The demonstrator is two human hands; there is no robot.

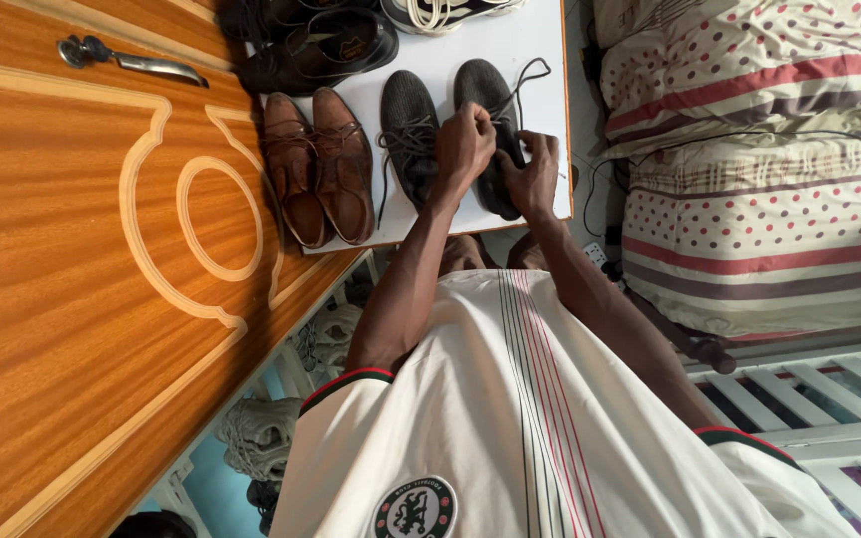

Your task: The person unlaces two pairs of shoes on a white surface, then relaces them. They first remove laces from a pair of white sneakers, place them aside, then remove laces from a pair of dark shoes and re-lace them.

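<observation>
Left hand & right hand both pinched on grey shoe's lace — brown shoes nearby.

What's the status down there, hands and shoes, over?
Left hand and right hand both on the right dark knit shoe, fingers at its laces. Its twin beside it, untouched. Brown leather pair further left, clear of the hands.

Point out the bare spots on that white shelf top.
White shelf top: bare strip along its right edge beside the dark knit shoe, and between the black leather shoes and grey knit shoe. Crowded at the brown leather shoes.
</observation>
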